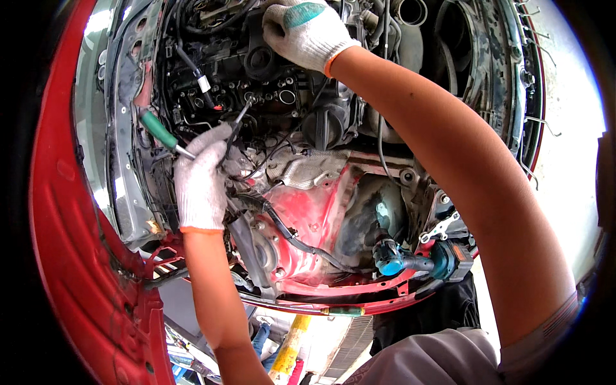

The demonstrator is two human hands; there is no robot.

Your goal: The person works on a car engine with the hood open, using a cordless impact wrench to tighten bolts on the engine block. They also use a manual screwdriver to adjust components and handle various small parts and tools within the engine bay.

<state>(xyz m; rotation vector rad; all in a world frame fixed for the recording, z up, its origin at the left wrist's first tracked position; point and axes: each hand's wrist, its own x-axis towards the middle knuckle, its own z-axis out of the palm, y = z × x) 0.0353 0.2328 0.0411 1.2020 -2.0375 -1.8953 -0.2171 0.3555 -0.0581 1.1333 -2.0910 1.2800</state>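
Observation:
My left hand, in a white knit glove with an orange cuff, is closed around a green-handled screwdriver. Its metal shaft runs into the glove, and the tip is hidden. A thin metal rod slants from beside these fingers up to the engine top, ending near the round holes there. Whether the rod is part of the same tool I cannot tell. Farther up, my right hand, gloved with a teal patch, is curled over the engine's upper part; whatever its fingers hold is out of sight.
A teal and black cordless power tool lies at the front right of the engine bay. Another green handle rests on the front edge. Cables and a black hose cross the red inner panel. The red fender rises at left.

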